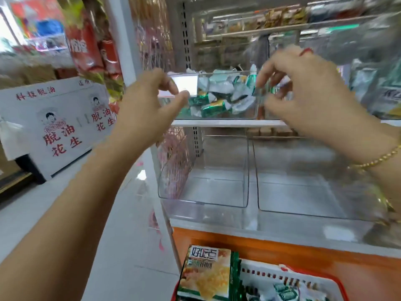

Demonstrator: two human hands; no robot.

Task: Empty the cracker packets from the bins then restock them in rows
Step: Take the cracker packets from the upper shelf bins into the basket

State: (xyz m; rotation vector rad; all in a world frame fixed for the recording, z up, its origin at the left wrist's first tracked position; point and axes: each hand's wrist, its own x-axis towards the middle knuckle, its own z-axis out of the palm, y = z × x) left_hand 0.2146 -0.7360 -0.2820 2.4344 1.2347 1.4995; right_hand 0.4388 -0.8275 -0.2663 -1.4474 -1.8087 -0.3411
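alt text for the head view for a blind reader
A left hand and right hand reach with curled fingers to either end of a clear bin of green and white packets on a shop shelf; blur hides any grip. Two empty bins stand below, and a red basket of packets lowest.

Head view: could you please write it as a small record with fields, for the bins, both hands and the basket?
top bin: clear, full of green-and-white packets
lower bins: two, clear, side by side, empty
left hand: at top bin's left end, grip unclear
right hand: at its right end, blurred, grip unclear
basket: at the picture's bottom, holds a large yellow pack and small packets
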